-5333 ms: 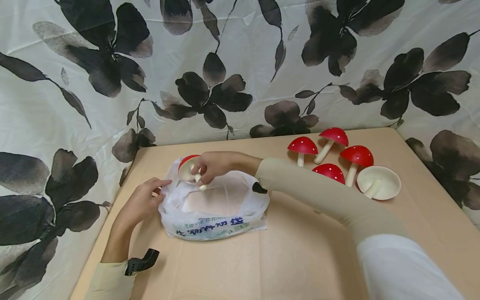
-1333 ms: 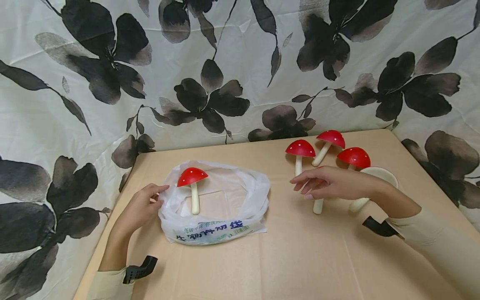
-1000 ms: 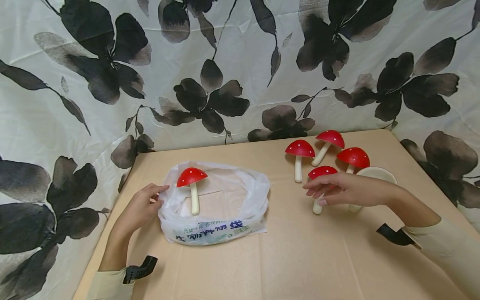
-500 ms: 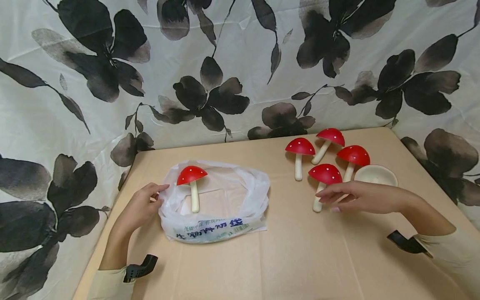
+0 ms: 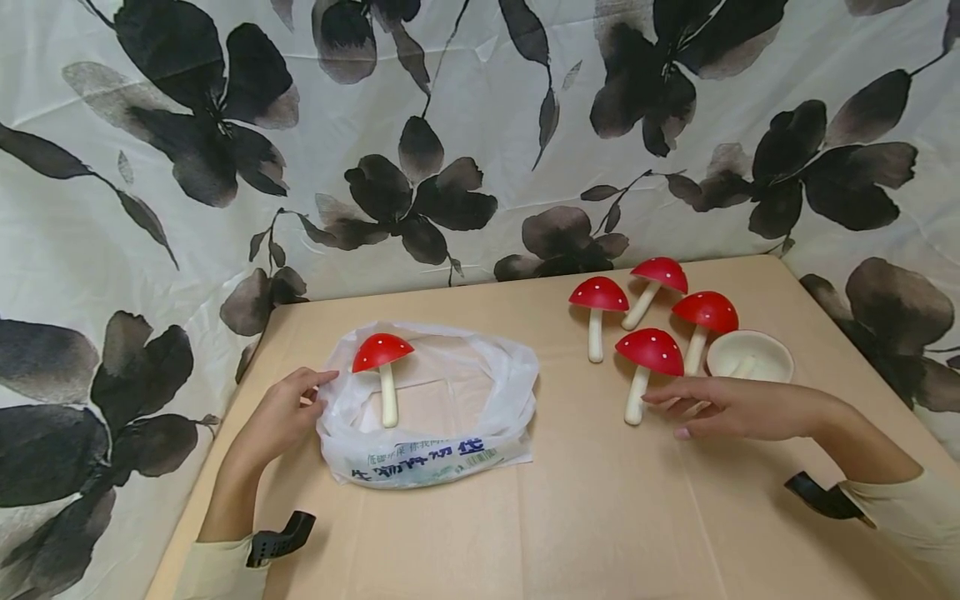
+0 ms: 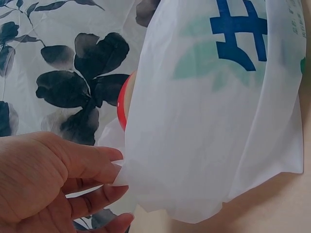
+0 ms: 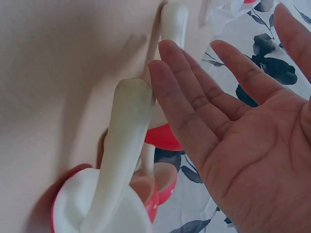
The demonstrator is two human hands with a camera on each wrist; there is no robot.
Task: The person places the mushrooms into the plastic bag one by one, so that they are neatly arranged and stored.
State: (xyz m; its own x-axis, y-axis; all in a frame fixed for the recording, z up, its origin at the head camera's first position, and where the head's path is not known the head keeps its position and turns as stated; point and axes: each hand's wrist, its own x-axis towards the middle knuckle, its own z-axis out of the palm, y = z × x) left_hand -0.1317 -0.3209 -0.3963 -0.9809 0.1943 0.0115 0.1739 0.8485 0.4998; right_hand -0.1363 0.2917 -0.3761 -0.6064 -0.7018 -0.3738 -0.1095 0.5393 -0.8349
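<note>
At the rim of a white plastic bag [image 5: 427, 458], my left hand [image 5: 281, 412] pinches the edge between thumb and fingers, clearest in the left wrist view. A toy mushroom [image 5: 383, 354] with a red, white-dotted cap lies in the bag's mouth. My right hand [image 5: 750, 408] hovers with its fingers extended, holding nothing. Just below it lies an upturned mushroom [image 7: 116, 160], showing its cream underside; from the head its stalk is mostly hidden by the hand. Beside the fingertips lies another red-capped mushroom [image 5: 651, 352].
Behind these lie three more red mushrooms: one at the left [image 5: 597, 296], one at the back [image 5: 660, 273] and one at the right [image 5: 705, 312]. A light brown tabletop [image 5: 525, 533] carries everything. Flower-printed cloth [image 5: 540, 150] hangs along its back and sides.
Earlier my right hand held a mushroom over the bag; that one now lies inside, released. Over the last second the right hand has drifted right and nearer. The left hand has stayed at the bag.
</note>
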